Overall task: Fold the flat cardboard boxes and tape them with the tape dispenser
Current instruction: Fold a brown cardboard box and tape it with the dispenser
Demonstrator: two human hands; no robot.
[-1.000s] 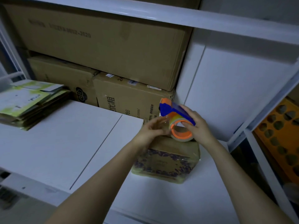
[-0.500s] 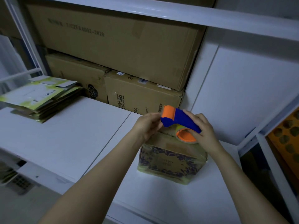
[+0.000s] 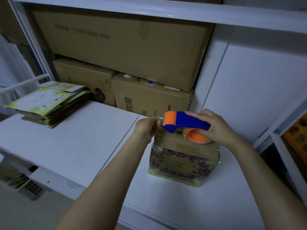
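Biggest risk here, probably: clear tape folding back on itself or sticking to the fingers, since the free end looks pinched right at the orange mouth of the tape dispenser with barely any slack. Could also tear crooked or land off the seam if pulled at an angle. Could shove the folded box sideways too, nothing bracing it on the white shelf. Left hand closed in a pinch on what seems to be the tape end, hard to make out the film itself. Right hand wrapped over the blue body and orange roll, thumb on top. Box directly below both hands, roll resting on its top at about 1 o'clock from box centre. Stack of flat boxes well apart at 9 o'clock, untouched.
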